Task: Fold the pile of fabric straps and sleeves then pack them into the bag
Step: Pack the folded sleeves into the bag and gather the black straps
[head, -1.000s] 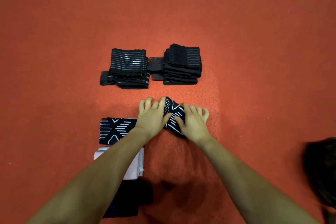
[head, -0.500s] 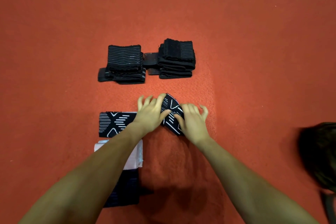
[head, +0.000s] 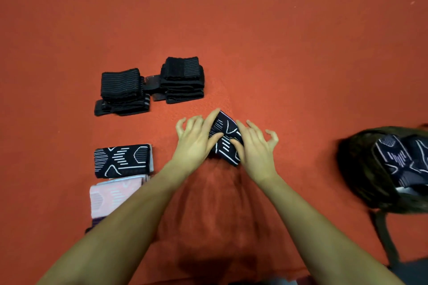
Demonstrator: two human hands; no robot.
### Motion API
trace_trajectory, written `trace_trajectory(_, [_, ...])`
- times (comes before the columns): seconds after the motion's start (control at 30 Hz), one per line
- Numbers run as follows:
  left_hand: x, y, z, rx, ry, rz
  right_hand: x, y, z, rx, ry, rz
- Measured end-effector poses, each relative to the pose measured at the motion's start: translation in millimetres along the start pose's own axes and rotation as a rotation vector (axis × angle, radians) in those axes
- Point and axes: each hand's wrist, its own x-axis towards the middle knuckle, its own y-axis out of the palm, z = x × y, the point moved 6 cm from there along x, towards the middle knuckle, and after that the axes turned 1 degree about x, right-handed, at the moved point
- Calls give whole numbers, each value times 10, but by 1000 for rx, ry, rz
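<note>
Patterned black sleeve point(head: 225, 139) pinched between thumb and forefinger of left hand point(head: 196, 143), same grip by right hand point(head: 256, 149), other fingers loosely curled, red surface point(head: 278, 53) underneath

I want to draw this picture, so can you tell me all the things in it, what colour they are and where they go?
strap stacks: two, black with thin grey stripes, side by side at the back, the second to the right.
folded sleeves: black with white lines and pink, front left; something darker below, mostly hidden.
sleeve being folded: one, black with white lines, middle.
bag: one, dark, at right, with a patterned sleeve in it.
cloth: orange-red, under everything.
left hand and right hand: both pinching the middle sleeve.
</note>
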Motion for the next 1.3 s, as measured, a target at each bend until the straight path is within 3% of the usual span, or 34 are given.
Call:
trace_trajectory(0.4, [765, 544, -2316, 18, 174, -48, -274, -1481, -1915, -69, 55, -217])
trace_trajectory(0.63, [1246, 1040, -3860, 5, 324, -19, -633, -2317, -3210, -108, 233, -348])
trace_trajectory(0.8, [1441, 1500, -4647, -2, 373, 100, -918, -2632, -3928, -125, 399, -395])
trace_trajectory(1.03, [1382, 2350, -5184, -27, 355, 303, -1377, -2550, -4673, -124, 626, -264])
trace_trajectory(1.3, [1285, 2848, -5072, 168, 377, 408, -1572, -2062, -4891, -94, 743, -177])
